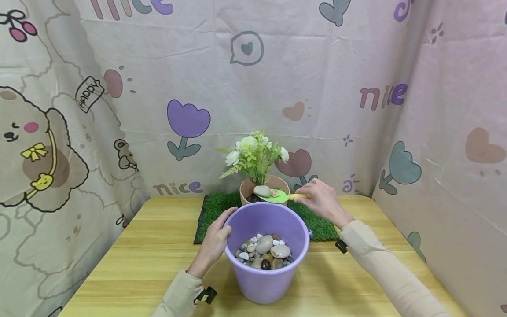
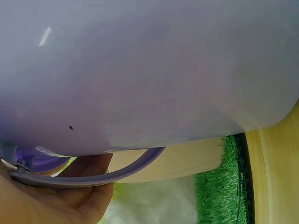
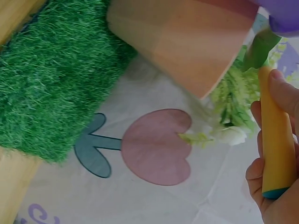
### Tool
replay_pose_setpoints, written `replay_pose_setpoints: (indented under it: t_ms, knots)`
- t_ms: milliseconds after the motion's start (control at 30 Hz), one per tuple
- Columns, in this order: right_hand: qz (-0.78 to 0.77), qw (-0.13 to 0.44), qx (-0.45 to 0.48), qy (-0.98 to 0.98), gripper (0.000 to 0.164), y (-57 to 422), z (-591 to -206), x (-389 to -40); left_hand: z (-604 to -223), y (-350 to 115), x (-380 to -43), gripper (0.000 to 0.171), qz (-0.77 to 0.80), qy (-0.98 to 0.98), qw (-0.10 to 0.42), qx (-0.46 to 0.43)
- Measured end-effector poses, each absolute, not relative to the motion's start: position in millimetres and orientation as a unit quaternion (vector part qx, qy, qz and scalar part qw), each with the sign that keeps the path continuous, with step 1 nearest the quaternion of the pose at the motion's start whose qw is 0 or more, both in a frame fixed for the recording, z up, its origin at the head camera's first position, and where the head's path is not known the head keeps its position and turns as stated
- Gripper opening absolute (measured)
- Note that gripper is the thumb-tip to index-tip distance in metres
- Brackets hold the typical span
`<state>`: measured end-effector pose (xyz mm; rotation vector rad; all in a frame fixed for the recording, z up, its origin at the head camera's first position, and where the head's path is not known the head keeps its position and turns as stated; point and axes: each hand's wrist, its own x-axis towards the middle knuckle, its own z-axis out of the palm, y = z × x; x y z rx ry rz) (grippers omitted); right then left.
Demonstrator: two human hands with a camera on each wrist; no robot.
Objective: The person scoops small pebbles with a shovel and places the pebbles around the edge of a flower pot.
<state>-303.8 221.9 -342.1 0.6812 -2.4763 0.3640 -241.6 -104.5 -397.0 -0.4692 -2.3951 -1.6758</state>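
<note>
My left hand [image 1: 214,240] grips the left rim of a purple bucket [image 1: 266,281], whose purple bail handle [image 2: 117,175] crosses by the fingers in the left wrist view. Inside the bucket lie several pebbles [image 1: 264,244], grey, white and brown. In my right hand [image 1: 322,200] is a small garden trowel [image 1: 281,197], its yellow handle [image 3: 276,135] wrapped by the fingers. A large grey stone [image 1: 262,191] and a smaller tan one [image 1: 274,193] ride on the green blade. The blade is over a peach flowerpot [image 1: 244,187] holding a white-flowered plant [image 1: 257,154] and dark soil.
Under the pot spreads a green artificial grass mat [image 1: 317,222], on a light wooden table [image 1: 138,255]. Printed cloth [image 1: 253,88] hangs behind and on both sides. The bucket stands in front of the pot and hides its lower part in the head view.
</note>
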Motion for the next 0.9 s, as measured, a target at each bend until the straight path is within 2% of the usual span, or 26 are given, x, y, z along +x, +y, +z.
replay_pose_setpoints:
  t_ms: [400,667,900]
  knots:
    - [0.164,0.224,0.234,-0.932,0.027,228.5,-351.2,-308.2,-399.2,-104.4,-242.6,0.061,-0.558,-0.810,0.093,-0.156]
    - [0.194,0.211,0.231,-0.930,0.024,231.4,-353.9,-307.6,-398.5,-104.6,-242.3,0.060,-0.562,-0.806,0.093,-0.161]
    - [0.200,0.209,0.218,-0.932,0.028,232.4,-356.2,-310.1,-398.2,-105.2,-242.5,0.061,-0.558,-0.809,0.093,-0.160]
